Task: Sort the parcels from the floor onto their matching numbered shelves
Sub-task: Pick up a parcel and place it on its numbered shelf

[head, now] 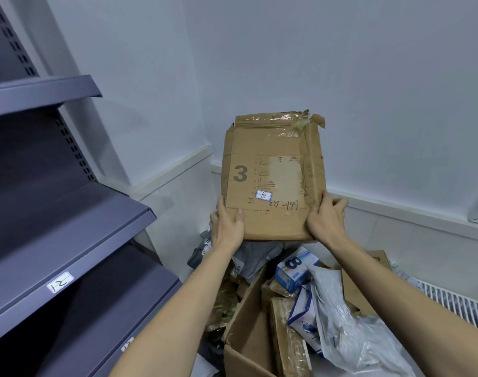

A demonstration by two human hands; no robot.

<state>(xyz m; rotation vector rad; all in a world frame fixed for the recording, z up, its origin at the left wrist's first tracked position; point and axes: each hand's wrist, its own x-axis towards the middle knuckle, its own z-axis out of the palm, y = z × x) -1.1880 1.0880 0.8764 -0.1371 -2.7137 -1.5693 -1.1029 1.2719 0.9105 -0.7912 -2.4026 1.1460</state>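
Cardboard parcel [273,178], one, gripped by two hands: left hand [228,223], right hand [326,219].

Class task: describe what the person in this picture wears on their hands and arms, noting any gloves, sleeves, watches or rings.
The left hand and right hand are bare, with no gloves. Both forearms are uncovered as far as the frame shows; no sleeves, watch, bracelet or ring is visible.

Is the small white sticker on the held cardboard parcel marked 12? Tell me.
No: the white sticker on the cardboard parcel reads 10, while the 12 label sits on the shelf edge at left.
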